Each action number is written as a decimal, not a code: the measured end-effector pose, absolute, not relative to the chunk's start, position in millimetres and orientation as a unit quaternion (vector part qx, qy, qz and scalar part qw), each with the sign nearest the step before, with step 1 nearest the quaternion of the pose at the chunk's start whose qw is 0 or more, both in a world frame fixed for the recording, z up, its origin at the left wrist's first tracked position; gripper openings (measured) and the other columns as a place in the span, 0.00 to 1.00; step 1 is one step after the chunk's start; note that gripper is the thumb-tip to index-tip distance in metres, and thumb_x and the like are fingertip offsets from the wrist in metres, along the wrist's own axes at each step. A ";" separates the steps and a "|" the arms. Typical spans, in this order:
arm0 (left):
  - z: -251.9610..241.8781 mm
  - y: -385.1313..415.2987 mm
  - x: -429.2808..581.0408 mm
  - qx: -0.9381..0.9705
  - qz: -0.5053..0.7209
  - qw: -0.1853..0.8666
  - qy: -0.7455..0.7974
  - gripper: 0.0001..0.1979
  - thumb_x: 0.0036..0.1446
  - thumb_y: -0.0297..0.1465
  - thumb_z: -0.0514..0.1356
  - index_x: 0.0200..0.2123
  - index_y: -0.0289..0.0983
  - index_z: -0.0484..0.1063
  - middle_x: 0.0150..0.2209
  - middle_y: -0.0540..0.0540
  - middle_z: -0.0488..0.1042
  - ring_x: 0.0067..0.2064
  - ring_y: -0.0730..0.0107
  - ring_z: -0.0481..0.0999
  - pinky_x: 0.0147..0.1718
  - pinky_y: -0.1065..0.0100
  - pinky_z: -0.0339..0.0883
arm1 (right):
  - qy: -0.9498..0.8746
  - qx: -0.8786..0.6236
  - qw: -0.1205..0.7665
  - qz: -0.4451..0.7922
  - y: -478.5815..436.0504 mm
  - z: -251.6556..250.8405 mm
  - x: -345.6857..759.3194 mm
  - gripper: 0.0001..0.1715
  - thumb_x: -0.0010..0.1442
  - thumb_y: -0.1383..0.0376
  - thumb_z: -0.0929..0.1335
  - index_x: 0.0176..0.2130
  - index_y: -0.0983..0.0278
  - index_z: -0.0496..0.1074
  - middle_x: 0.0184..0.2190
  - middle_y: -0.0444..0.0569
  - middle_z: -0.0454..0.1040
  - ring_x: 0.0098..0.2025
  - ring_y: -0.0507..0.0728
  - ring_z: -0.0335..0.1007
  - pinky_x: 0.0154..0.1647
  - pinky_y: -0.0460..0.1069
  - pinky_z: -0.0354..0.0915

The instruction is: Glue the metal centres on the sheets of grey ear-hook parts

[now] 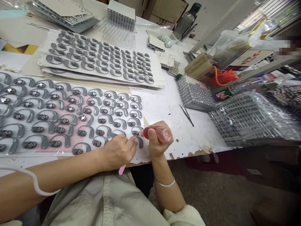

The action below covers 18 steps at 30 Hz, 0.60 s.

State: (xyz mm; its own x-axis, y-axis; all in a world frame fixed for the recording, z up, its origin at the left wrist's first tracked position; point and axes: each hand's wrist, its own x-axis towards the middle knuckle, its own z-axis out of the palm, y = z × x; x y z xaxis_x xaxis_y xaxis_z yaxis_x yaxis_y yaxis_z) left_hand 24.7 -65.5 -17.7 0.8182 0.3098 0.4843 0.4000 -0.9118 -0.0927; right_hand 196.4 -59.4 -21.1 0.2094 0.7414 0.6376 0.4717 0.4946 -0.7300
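Observation:
Rows of grey hook-shaped plastic parts with shiny metal discs lie on a clear-covered sheet (67, 150) under my hands. My left hand (117, 153) grips a slim pink tool (121, 169), which passes through the fingers towards one disc-topped part (135, 133) near the sheet's right edge. My right hand (160, 138) closes around a translucent red handle (155, 133), whose front end points at that same part. The fingers hide most of the pink tool. The contact point between the tools and the part is too small to make out.
A second sheet of grey parts (98, 59) lies beyond my hands. To the right are loose tweezers (187, 115), a stacked blister tray (195, 94) and a plastic-wrapped stack (254, 119). The white table's chipped front edge (188, 152) runs just past my right hand.

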 end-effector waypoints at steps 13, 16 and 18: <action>-19.5 -64.3 24.3 -0.940 -0.269 0.089 -0.190 0.08 0.59 0.19 0.51 0.35 0.26 0.70 0.32 0.35 0.77 0.25 0.67 0.73 0.20 0.67 0.63 | -0.606 -0.506 0.607 0.092 -58.7 -29.0 201.2 0.06 0.55 0.64 0.70 0.31 0.63 0.69 0.25 0.45 0.69 0.25 0.54 0.69 0.26 0.52 0.67; -18.3 -63.7 24.4 -0.938 -0.276 0.082 -0.194 0.08 0.59 0.20 0.52 0.35 0.26 0.71 0.32 0.36 0.77 0.26 0.66 0.74 0.20 0.67 0.63 | -0.602 -0.510 0.608 0.087 -59.1 -28.1 201.1 0.06 0.55 0.64 0.69 0.30 0.63 0.68 0.25 0.44 0.69 0.25 0.53 0.68 0.26 0.51 0.67; -17.8 -63.4 24.1 -0.938 -0.275 0.077 -0.194 0.07 0.59 0.20 0.52 0.35 0.26 0.70 0.33 0.35 0.77 0.28 0.66 0.75 0.20 0.67 0.63 | -0.605 -0.509 0.608 0.079 -59.0 -27.2 201.3 0.07 0.55 0.63 0.69 0.30 0.63 0.67 0.24 0.44 0.69 0.25 0.53 0.68 0.25 0.51 0.67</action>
